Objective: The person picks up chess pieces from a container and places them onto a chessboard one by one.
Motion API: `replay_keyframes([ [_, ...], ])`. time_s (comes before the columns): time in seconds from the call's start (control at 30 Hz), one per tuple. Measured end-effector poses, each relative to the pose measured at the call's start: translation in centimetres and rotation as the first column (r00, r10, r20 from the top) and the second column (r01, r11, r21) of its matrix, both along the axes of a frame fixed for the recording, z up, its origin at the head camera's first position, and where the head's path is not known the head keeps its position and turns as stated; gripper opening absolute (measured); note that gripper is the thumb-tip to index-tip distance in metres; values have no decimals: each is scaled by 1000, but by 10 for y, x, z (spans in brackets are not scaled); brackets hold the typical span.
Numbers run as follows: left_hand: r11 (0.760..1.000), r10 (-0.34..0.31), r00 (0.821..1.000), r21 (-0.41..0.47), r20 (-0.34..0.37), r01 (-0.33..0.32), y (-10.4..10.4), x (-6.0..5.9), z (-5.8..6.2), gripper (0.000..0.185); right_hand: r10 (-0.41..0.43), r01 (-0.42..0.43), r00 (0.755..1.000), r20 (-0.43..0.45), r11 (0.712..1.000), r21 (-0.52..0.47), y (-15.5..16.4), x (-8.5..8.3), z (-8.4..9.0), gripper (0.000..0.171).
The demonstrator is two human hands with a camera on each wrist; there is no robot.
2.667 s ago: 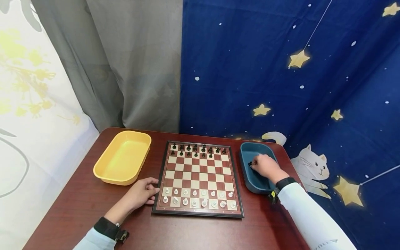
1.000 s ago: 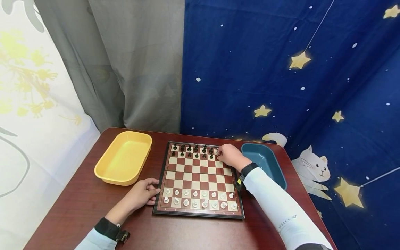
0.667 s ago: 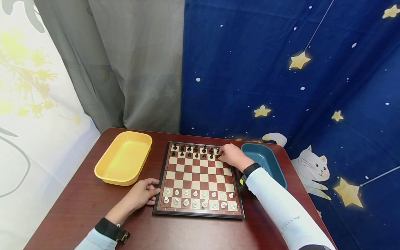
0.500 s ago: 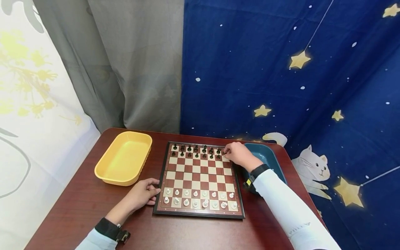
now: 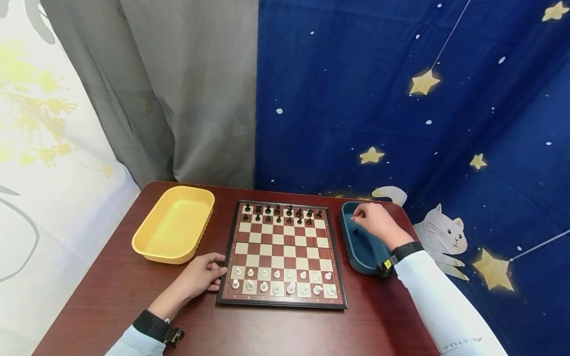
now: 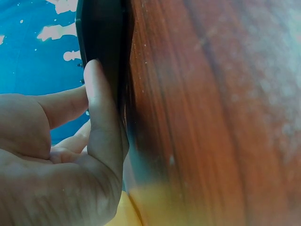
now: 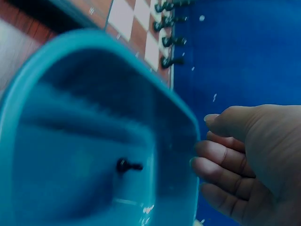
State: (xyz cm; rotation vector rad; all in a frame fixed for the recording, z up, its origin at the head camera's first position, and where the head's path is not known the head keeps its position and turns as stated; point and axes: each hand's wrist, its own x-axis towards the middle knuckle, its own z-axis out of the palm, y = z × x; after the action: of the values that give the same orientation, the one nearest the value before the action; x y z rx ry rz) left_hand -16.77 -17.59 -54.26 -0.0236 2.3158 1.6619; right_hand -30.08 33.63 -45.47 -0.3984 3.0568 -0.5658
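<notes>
My right hand [image 5: 373, 217] is over the far end of the blue tray [image 5: 366, 264], fingers loosely bent and nothing between them in the right wrist view. One black chess pawn [image 7: 128, 165] lies on the tray's floor below it. My left hand [image 5: 202, 274] rests at the left edge of the chessboard [image 5: 283, 252]; in the left wrist view a straight finger [image 6: 101, 113] lies against the dark board side. Black chess pieces [image 5: 278, 210] fill the far row, with black pawns [image 5: 278, 219] before them and a bare square at the right end. White chess pieces [image 5: 277, 288] stand in two near rows.
A yellow tray [image 5: 173, 254] stands left of the board on the reddish-brown table [image 5: 276, 329]. Grey and blue curtains [image 5: 311, 99] hang behind the table's far edge. The blue tray sits close to the board's right edge.
My right hand has carried a black pawn from the blue tray to the board's second far row and let it go. It has since moved right, back over the tray. My left hand stays.
</notes>
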Motion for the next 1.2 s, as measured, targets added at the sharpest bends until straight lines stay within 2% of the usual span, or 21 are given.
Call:
replay_keyframes([
  [0.2, 1000, 9, 1000, -5, 10, -9, 0, -1, 0, 35, 8, -13, 998, 69, 997, 75, 13, -4, -10, 14],
  [0.37, 1000, 10, 1000, -2, 6, -10, 1, 0, 0, 35, 6, -21, 992, 124, 993, 119, 17, -5, -20, 7],
  [0.97, 1000, 5, 1000, 1, -3, -5, 1, 2, 3, 33, 131, -135, 989, 68, 989, 53, 24, -13, -43, 7],
  [1.03, 1000, 1, 1000, 8, -7, -1, 1, 2, 3, 33, 157, -159, 987, 42, 986, 47, 28, -17, -51, 9],
  [1.2, 1000, -10, 1000, 22, -14, 10, 1, 3, 3, 33, 162, -163, 986, 30, 986, 25, 32, -18, -57, 12],
])
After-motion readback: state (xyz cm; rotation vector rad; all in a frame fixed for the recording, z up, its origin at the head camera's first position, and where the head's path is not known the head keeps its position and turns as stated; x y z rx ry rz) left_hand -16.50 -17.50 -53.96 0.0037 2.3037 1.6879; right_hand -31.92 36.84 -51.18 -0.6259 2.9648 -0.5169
